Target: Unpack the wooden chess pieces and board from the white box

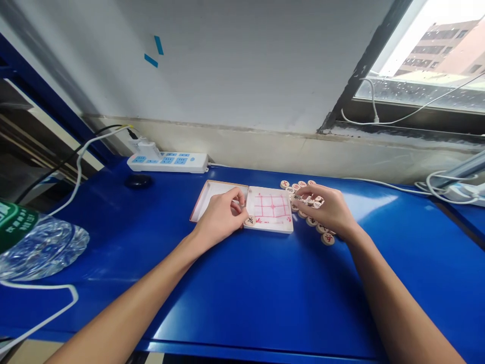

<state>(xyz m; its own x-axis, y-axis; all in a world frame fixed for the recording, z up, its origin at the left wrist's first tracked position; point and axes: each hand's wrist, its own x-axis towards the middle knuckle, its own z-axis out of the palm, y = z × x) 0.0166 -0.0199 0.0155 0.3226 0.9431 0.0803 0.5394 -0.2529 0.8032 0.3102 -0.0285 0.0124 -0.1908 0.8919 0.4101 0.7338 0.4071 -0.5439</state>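
Note:
A shallow white box (282, 227) with a red grid printed inside lies on the blue table (265, 293), and its open lid (212, 194) lies beside it on the left. My left hand (222, 217) rests between lid and box, its fingers curled over a round wooden chess piece (249, 220) at the box's near left corner. My right hand (328, 210) lies over a loose pile of round wooden chess pieces (301, 188) just right of the box, its fingertips pinched on one of them.
A white power strip (168, 162) with a plugged cable lies against the wall behind. A dark round object (138, 181) sits near it. A clear plastic bottle (34, 242) lies at the left edge. White cables and an adapter (460, 191) are at the right.

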